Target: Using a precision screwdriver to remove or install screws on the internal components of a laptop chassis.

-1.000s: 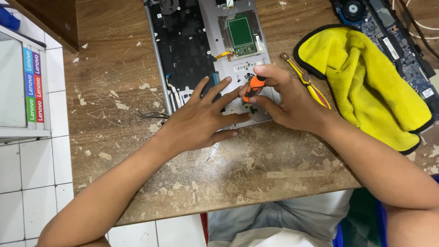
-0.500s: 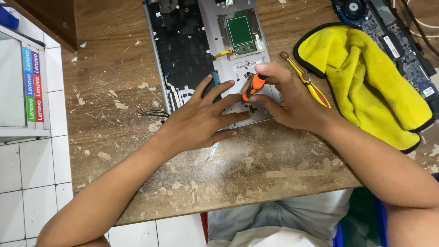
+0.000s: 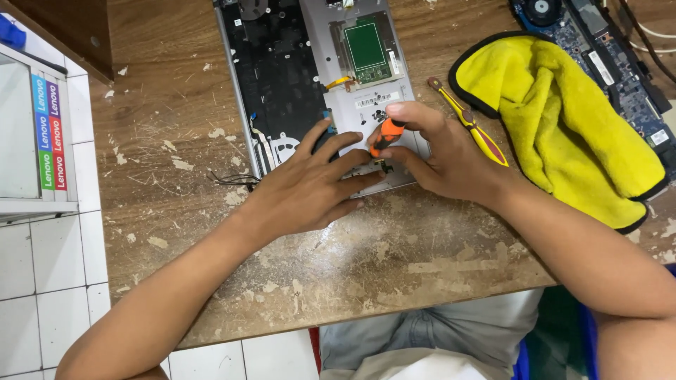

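An opened laptop chassis [image 3: 310, 63] lies on the worn wooden table [image 3: 394, 253], with a green circuit board [image 3: 366, 46] on its silver part. My right hand [image 3: 440, 151] grips a small orange-handled screwdriver [image 3: 386, 135], tip down on the chassis' near edge. My left hand [image 3: 310, 186] lies flat with fingers spread on the chassis just left of the screwdriver, its fingertips beside the tip.
A red-and-yellow screwdriver [image 3: 468, 121] lies right of my right hand. A yellow cloth [image 3: 563, 119] sits at the right, a blue motherboard [image 3: 620, 63] behind it. A white cabinet [image 3: 32, 134] stands at the left, above tiled floor.
Both hands stay in place on the chassis; the orange screwdriver handle has shifted slightly in my right fingers.
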